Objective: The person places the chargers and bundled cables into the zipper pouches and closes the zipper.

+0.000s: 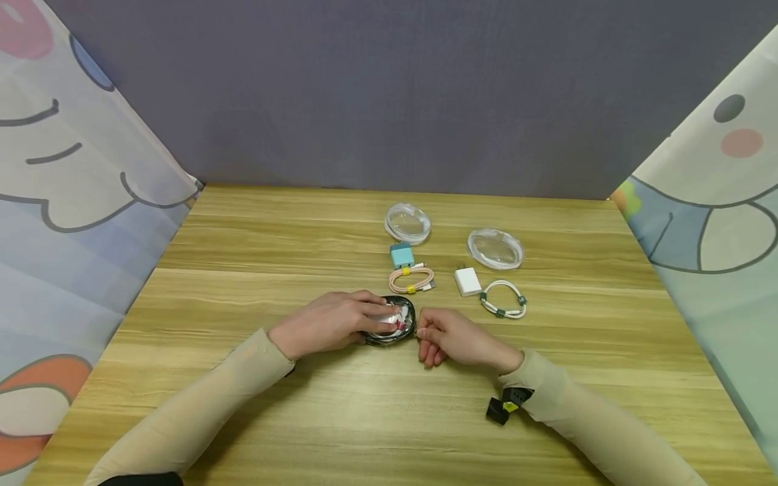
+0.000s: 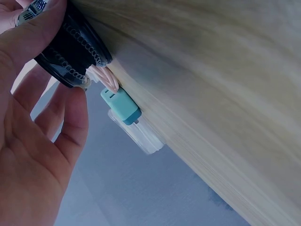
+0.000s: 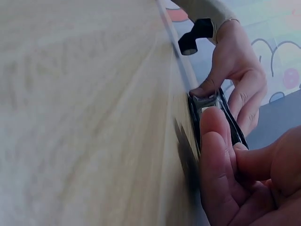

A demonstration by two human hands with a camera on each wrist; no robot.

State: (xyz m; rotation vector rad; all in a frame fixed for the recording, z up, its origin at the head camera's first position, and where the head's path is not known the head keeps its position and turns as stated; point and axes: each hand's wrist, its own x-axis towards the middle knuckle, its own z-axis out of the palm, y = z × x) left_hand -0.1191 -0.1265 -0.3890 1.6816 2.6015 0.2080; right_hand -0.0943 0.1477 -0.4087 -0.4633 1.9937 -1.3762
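Note:
A small oval black zip case with a clear top lies on the wooden table, with white and red items visible inside. My left hand grips it from the left, fingers across the top and thumb at the near side. Pale zigzag lines run along the black side of the case in the left wrist view. At the right end, my right hand has its thumb and finger pinched together at the edge of the case. The small part between those fingertips is hidden.
Behind the case lie a pink cable with yellow ties, a teal charger and a clear round case. Farther right are a white charger, a coiled white cable and another clear round case. A grey wall stands behind the table.

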